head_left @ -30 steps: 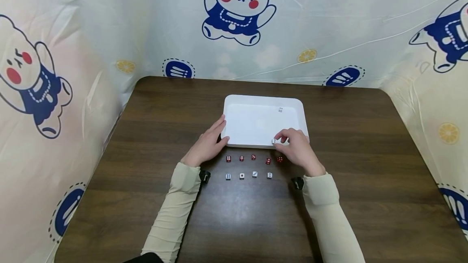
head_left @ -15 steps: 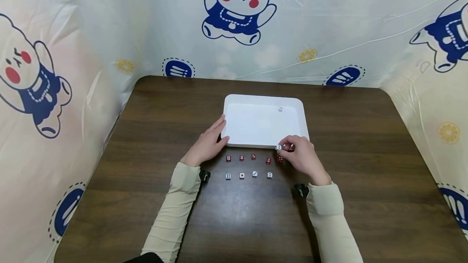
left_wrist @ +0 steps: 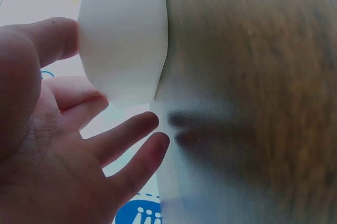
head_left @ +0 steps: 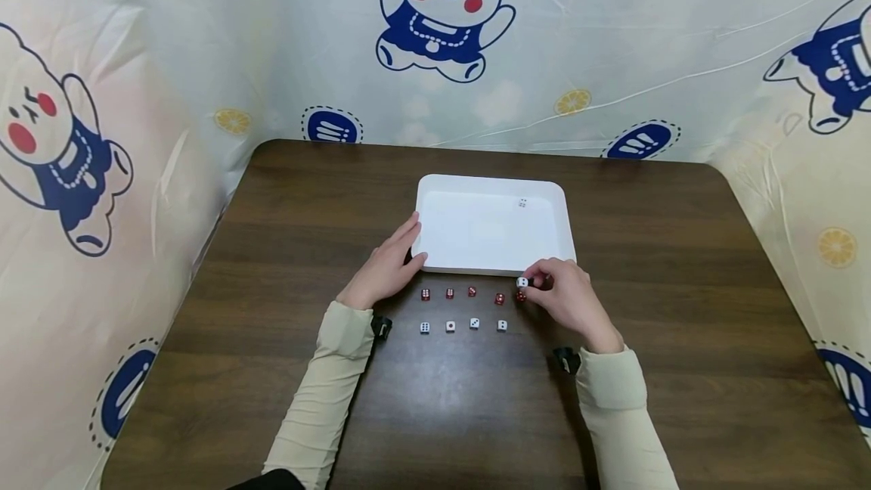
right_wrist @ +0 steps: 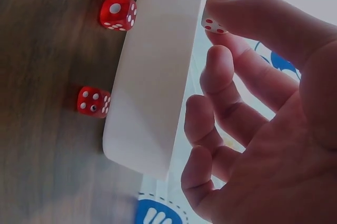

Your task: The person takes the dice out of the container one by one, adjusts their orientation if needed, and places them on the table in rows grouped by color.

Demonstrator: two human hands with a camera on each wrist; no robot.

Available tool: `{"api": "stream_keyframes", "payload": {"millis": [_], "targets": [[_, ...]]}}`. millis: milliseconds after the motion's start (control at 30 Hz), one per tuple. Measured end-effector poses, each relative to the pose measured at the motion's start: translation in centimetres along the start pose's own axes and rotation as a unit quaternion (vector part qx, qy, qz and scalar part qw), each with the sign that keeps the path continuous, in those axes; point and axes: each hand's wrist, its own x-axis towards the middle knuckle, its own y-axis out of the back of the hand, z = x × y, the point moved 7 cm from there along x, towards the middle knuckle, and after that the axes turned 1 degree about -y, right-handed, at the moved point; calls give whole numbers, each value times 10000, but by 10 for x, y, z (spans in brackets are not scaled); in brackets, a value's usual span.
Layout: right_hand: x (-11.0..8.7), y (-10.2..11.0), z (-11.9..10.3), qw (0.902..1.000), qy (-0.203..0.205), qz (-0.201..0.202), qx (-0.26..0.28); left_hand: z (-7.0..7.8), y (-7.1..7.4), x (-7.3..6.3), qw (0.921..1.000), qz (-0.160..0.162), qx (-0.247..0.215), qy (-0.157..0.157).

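My right hand [head_left: 570, 297] pinches a white die [head_left: 522, 283] between thumb and index finger. It hovers at the tray's front edge, just above the rightmost red die [head_left: 521, 297]. In the right wrist view the held die [right_wrist: 213, 25] shows red pips; the other fingers curl loosely without touching anything. My left hand [head_left: 383, 272] rests against the left end of the white tray [head_left: 490, 229], its fingers fairly straight. The left wrist view shows thumb and a finger touching the tray wall [left_wrist: 126, 40]. One white die [head_left: 522, 203] lies inside the tray, toward the back right.
A row of several red dice [head_left: 450, 293] lies along the tray's front. Nearer to me is a row of several white dice [head_left: 450, 327]. Everything stands on a dark wooden table [head_left: 435, 414], with a printed curtain [head_left: 327, 36] behind and at both sides.
My right hand has drawn back out of the tray, toward me and slightly right, with the white die between its fingers. The left hand stays at the tray's left end.
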Motion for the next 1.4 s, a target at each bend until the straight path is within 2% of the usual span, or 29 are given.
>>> {"api": "stream_keyframes", "payload": {"millis": [500, 833, 1400], "targets": [[-15, -7, 11, 9998, 34, -171, -83, -1, -1, 1, 10000, -38, -13, 24], [-22, -18, 18, 9988, -116, -466, -39, -1, 0, 0, 10000, -40, -32, 69], [-26, -27, 21, 9982, -109, -536, -227, -3, -1, 1, 10000, -45, -18, 78]]}}
